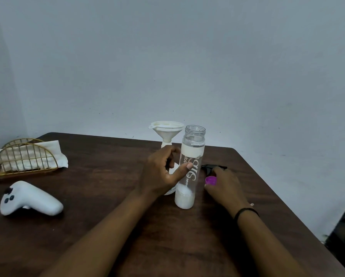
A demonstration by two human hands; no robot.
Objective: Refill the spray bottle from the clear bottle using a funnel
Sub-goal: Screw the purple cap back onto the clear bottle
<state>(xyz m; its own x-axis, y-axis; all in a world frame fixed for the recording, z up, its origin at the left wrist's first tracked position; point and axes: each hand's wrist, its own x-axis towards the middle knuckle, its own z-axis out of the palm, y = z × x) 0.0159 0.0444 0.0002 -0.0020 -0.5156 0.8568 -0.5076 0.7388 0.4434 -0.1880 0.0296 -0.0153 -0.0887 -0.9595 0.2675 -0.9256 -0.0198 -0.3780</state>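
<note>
A: Spray bottle (170,182) — white, mostly hidden behind the left hand (161,172); it stands mid-table with the funnel (166,130) seated upright in its neck. Trigger head is off — the black piece (213,168) lying on the table (107,226) just past the right hand (223,184) looks like it

B: Clear bottle (189,170)?

A: Upright, just right of the spray bottle and nearer the camera. Mouth open, threads bare. White band below the shoulder, white lettering down the side, pale whitish fill at the base; liquid level near the top is hard to read

B: Hands?

A: Left hand is curved around the clear bottle's mid-body, thumb tip on the lettering, fingers bent behind — whether they press the glass I cannot tell. Right hand lies low on the table, fingers pinching a purple cap (211,180), probably the clear bottle's

B: Step in hand, as you judge it?

A: Setting the cap aside and taking up the bottle to pour. To do it well — grip mid-body, firm; bring the mouth over the funnel's centre before tipping; tilt slowly, since the funnel sits loose and its spout is narrow. A free hand steadying the spray bottle would help

B: Anything else?

A: Wire napkin holder (25,158) and white controller (30,198) far left, well apart
</note>
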